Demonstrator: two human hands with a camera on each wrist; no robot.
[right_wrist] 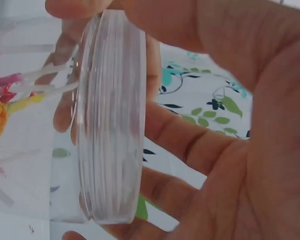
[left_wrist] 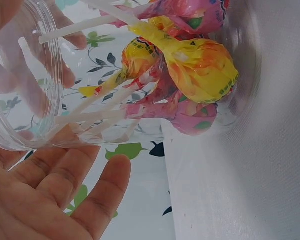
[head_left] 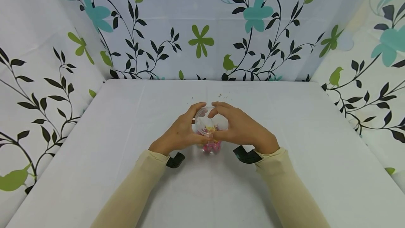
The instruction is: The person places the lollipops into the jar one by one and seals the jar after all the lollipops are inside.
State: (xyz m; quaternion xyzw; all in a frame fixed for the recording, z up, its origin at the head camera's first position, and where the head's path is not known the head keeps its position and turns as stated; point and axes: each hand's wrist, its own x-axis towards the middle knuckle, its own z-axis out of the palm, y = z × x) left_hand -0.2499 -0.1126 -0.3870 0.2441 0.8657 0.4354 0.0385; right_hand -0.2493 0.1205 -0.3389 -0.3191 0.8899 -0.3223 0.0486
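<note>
A clear plastic jar (left_wrist: 247, 65) stands on the white table with several wrapped lollipops (left_wrist: 205, 72) inside, yellow, pink and red, their white sticks pointing up. My left hand (head_left: 181, 129) holds the jar near its mouth, thumb in front and fingers around the far side. At the top, my right hand (head_left: 242, 126) grips a clear ridged lid (right_wrist: 117, 120) by its edge. The lid lies against the jar's mouth in the right wrist view; whether it is screwed tight cannot be told. Fingers partly cover the rim in the head view.
The white tabletop (head_left: 95, 171) stretches around the jar. Tiny dark specks (head_left: 219, 95) lie just beyond it. A patterned cloth (head_left: 202, 27) with leaves and flowers hangs behind and along both sides. Dark bands (head_left: 248, 154) sit at both wrists.
</note>
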